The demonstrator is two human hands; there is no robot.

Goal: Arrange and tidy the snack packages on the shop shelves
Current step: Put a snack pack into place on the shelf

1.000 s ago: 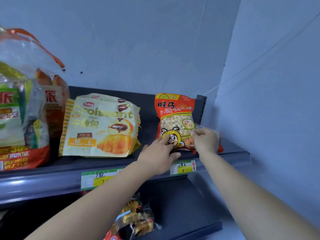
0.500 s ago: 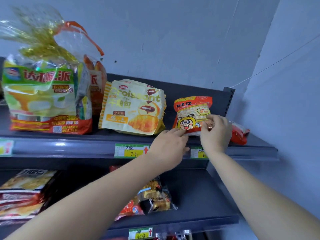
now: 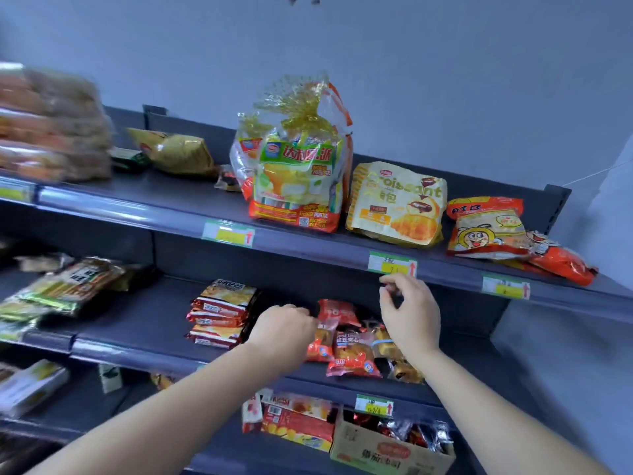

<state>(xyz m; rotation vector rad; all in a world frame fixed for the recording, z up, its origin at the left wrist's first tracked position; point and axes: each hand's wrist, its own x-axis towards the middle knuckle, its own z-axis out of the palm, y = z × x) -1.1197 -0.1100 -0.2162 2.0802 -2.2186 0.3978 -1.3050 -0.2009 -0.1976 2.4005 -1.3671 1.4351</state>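
A pile of small red and clear snack packets lies on the middle shelf. My left hand reaches to the pile's left edge; its fingertips are hidden at a red packet, so a grip is unclear. Above the pile's right side hovers my right hand, fingers loosely curled and holding nothing. On the top shelf the orange bee-cartoon bag leans upright at the right, beside the yellow croissant bag.
A second orange bag lies flat at the top shelf's right end. A tall pie bag stands left of the croissant bag. A stack of red packs sits left of my left hand. A cardboard box stands below.
Both hands have left the orange bee-cartoon bag on the top shelf and dropped to the packet pile on the middle shelf. My view has swung left and down.
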